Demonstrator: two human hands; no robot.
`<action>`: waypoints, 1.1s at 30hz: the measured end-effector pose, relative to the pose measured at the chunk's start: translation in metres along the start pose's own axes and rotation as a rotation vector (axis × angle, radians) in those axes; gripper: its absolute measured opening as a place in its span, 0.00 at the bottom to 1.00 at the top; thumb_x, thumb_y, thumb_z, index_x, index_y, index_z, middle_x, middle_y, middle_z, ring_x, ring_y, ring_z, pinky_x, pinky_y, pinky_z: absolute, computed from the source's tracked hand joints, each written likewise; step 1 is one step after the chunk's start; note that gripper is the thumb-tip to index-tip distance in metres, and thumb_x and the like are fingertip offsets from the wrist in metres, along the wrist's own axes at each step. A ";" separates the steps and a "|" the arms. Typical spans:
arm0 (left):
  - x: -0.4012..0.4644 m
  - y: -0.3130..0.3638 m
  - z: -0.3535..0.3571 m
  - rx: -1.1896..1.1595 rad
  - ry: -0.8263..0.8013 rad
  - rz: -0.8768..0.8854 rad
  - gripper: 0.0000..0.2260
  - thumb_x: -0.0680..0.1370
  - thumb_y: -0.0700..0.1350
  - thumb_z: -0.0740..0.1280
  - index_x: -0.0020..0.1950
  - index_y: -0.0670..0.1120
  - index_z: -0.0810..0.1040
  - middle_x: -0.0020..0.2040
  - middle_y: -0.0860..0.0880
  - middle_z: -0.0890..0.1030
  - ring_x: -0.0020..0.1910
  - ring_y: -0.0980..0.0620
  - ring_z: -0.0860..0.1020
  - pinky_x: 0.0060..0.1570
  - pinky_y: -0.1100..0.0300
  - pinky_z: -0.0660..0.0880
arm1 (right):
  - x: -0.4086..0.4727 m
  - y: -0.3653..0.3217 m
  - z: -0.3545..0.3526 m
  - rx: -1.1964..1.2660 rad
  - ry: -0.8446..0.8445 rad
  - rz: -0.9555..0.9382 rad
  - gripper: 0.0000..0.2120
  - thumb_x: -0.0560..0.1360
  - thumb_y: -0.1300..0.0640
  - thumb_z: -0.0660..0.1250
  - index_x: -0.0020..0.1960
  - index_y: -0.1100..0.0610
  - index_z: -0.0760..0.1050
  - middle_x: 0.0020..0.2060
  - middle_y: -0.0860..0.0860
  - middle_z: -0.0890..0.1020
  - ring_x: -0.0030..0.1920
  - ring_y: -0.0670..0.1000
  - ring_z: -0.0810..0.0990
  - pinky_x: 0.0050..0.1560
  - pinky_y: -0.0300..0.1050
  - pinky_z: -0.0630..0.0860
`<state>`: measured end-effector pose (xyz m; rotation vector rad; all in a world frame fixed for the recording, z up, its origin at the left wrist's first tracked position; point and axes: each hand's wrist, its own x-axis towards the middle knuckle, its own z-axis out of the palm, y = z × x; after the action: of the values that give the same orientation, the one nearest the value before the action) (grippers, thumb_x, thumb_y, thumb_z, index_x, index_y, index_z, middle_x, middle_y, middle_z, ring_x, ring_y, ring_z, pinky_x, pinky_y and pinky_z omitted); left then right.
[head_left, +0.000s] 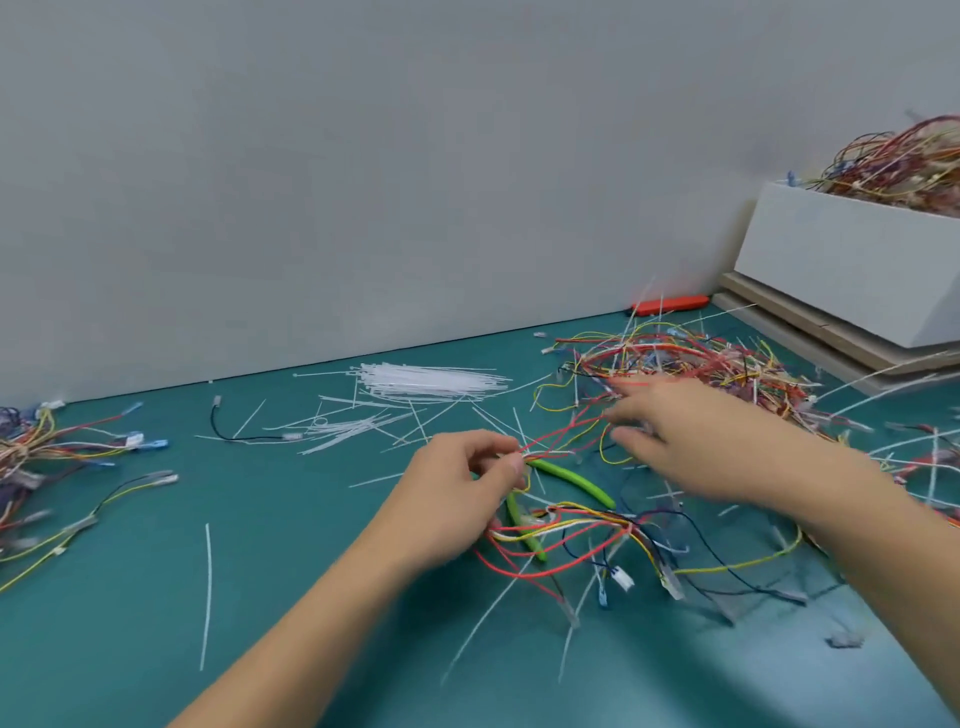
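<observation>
1. The left hand (457, 488) pinches a small wire bundle (537, 454) between thumb and fingertips. It holds the bundle just above the desk (260, 519) near the middle, probably to keep the strands gathered for tying.
2. The right hand (691, 441) reaches from the right toward the bundle's loose red and yellow ends. Motion blur hides whether it is pinching them or spread.
3. Green-handled cutters (571, 480) lie under the wires beside the left hand, handy for trimming. Their cutting end is hidden.
4. White cable ties (431, 379) lie farther back, within reach. The wire-filled box (831, 270) at far right is cut off by the frame edge.
</observation>
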<state>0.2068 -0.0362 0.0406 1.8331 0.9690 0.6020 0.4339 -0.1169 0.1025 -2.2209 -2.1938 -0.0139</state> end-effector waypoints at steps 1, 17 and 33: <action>-0.003 0.003 0.000 0.027 -0.022 -0.004 0.14 0.80 0.56 0.70 0.64 0.55 0.81 0.50 0.55 0.86 0.41 0.57 0.83 0.49 0.55 0.82 | -0.007 -0.004 -0.015 0.099 -0.029 -0.039 0.18 0.81 0.44 0.61 0.55 0.54 0.84 0.55 0.51 0.86 0.58 0.51 0.83 0.60 0.49 0.77; -0.009 0.081 0.079 0.437 -0.325 0.193 0.22 0.75 0.58 0.75 0.56 0.41 0.81 0.59 0.40 0.78 0.59 0.41 0.77 0.53 0.54 0.74 | 0.054 0.091 -0.023 0.092 0.233 0.311 0.06 0.75 0.49 0.77 0.46 0.51 0.87 0.41 0.52 0.87 0.43 0.54 0.83 0.48 0.49 0.79; 0.114 0.076 0.157 0.207 -0.226 0.053 0.27 0.84 0.51 0.63 0.79 0.42 0.59 0.82 0.33 0.51 0.75 0.32 0.67 0.73 0.46 0.65 | 0.059 0.115 -0.169 0.126 0.652 0.517 0.21 0.80 0.50 0.65 0.43 0.70 0.79 0.36 0.66 0.80 0.39 0.66 0.81 0.40 0.52 0.75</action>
<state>0.4154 -0.0410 0.0404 2.0644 0.8579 0.3255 0.5511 -0.0626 0.2719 -2.2128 -1.2363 -0.4938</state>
